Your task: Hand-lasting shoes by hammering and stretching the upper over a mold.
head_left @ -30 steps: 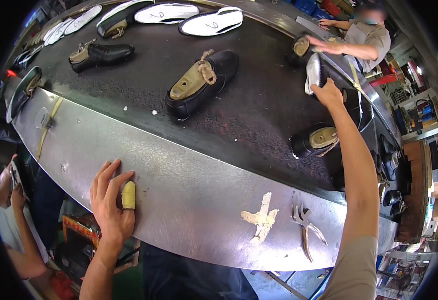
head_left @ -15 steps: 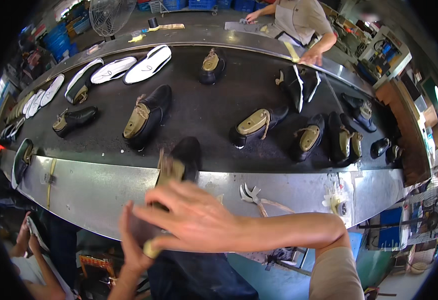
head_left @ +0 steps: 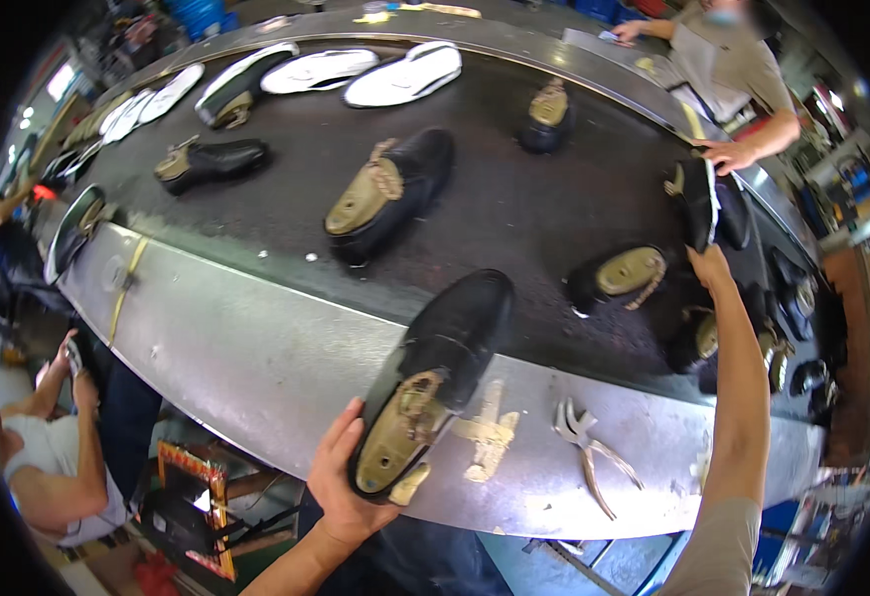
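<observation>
Head view shows a wide black belt (head_left: 256, 189) curving across the scene, edged near the person by a steel ledge (head_left: 246, 368). Several black shoes lie on the belt, among them one near its middle (head_left: 390, 194), beside white soles (head_left: 405, 74) at the far edge. The left hand (head_left: 341, 482) closes around the heel end of a black shoe (head_left: 435, 382) with a tan last inside; the shoe lies toe-away across the ledge, its toe reaching onto the belt, its heel overhanging the near edge in the palm. The right hand (head_left: 711, 266) reaches far over the belt, fingers gripping another black shoe (head_left: 695, 199) held upright just above it. Metal pliers (head_left: 584, 447) rest on the ledge between the two arms.
</observation>
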`<control>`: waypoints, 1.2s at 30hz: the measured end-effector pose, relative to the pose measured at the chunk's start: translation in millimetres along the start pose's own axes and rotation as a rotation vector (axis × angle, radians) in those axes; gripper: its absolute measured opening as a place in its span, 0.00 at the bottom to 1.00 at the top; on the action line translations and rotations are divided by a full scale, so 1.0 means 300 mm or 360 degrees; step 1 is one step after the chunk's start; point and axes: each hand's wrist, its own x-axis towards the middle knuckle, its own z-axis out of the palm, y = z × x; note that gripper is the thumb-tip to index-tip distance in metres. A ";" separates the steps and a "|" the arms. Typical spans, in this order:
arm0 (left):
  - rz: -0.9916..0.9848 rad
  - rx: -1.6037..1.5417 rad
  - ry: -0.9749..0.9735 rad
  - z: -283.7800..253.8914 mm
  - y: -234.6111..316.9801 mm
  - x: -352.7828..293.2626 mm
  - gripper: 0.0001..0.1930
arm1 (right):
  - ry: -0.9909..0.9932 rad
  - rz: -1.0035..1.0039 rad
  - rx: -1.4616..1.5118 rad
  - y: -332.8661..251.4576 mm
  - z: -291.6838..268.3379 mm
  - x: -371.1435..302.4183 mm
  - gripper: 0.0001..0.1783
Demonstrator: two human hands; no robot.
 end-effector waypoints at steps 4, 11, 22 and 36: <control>0.0005 0.0039 -0.0022 -0.018 0.021 0.034 0.43 | 0.0217 0.0085 -0.0179 -0.102 -0.057 -0.055 0.42; -0.0266 0.0076 -0.0191 -0.040 0.045 0.058 0.42 | -0.0313 0.0173 0.1659 -0.206 -0.320 -0.319 0.46; -0.0374 0.0453 0.0162 -0.409 0.029 -0.104 0.41 | 0.0252 -0.0753 0.1702 -0.062 -0.342 -1.209 0.32; -0.2309 -0.2517 0.0021 -0.499 0.179 -0.674 0.49 | -0.0107 -0.1863 0.0625 -0.722 -0.066 -1.859 0.12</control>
